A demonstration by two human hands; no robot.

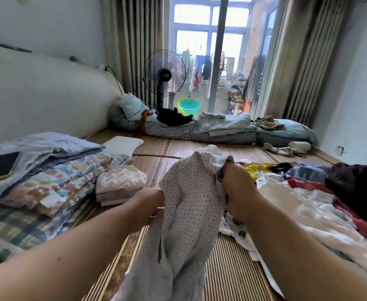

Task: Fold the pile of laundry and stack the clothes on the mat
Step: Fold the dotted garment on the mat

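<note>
A person, seen from their own eyes, holds a white dotted garment (184, 205) up above a woven mat (226, 268). The left hand (150, 205) pinches one edge and the right hand (234, 187) grips the opposite edge slightly higher, so the cloth hangs lengthwise toward the viewer between both arms. A small folded stack (119, 185) sits just left of the left hand, the nearer one to it. The unfolded laundry pile (308, 196) sprawls to the right.

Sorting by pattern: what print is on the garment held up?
White garment with small dark polka dots, head view.
</note>
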